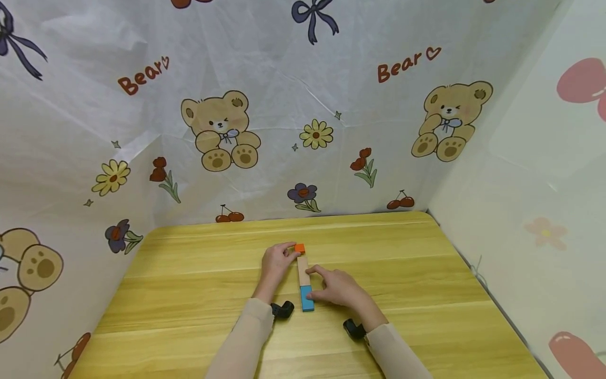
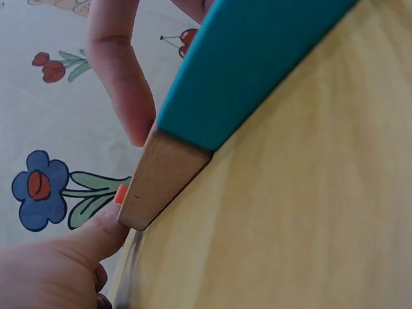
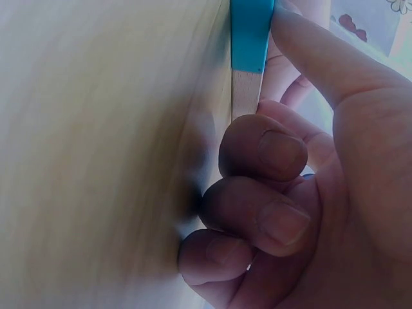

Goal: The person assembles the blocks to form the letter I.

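Note:
A small orange block, a plain wooden block and a blue block lie in a line on the table. My left hand pinches the orange block at the far end between thumb and index finger. In the left wrist view just a sliver of the orange block shows beyond the wooden block. My right hand touches the wooden block with its index fingertip and the blue block with its thumb. Its other fingers curl loosely above the table. The blue and wooden blocks meet end to end.
The wood-grain table extends around the blocks. A white sheet printed with bears and flowers hangs behind it, and another printed sheet stands along the right edge. Black wrist cameras sit on both wrists.

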A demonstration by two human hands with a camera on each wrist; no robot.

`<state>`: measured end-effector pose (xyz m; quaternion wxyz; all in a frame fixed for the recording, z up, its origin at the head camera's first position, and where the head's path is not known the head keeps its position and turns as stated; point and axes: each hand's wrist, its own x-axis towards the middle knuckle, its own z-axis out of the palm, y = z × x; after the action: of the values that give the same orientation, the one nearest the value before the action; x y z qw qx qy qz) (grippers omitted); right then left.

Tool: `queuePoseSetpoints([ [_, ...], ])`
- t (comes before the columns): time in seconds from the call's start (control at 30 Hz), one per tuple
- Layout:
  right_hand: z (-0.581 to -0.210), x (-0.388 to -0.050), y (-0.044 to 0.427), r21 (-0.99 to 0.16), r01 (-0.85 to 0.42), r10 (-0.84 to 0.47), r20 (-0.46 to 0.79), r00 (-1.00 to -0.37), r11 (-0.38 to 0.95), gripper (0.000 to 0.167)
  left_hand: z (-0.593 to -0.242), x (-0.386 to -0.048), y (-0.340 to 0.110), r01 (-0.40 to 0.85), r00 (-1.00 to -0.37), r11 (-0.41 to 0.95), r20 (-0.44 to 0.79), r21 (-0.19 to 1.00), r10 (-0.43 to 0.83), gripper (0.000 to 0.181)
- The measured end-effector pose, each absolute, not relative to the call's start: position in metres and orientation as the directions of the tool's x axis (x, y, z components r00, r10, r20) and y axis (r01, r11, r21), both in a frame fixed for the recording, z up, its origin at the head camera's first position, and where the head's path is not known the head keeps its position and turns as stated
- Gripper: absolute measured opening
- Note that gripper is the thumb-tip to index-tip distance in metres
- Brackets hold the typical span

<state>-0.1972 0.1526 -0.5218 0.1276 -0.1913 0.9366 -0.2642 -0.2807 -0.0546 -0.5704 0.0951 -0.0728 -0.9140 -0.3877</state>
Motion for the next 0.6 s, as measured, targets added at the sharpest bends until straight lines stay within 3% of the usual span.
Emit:
queuePoseSetpoints([
  [0.6,-0.5232,-0.1978,0.1528,-0.545,-0.289,-0.425,-0.14,-0.894,0.787,0.063,-0.572,-0.2815,-0.0543,0.216,-0.969,0.724,0.233,0.655,0.078,0.034],
])
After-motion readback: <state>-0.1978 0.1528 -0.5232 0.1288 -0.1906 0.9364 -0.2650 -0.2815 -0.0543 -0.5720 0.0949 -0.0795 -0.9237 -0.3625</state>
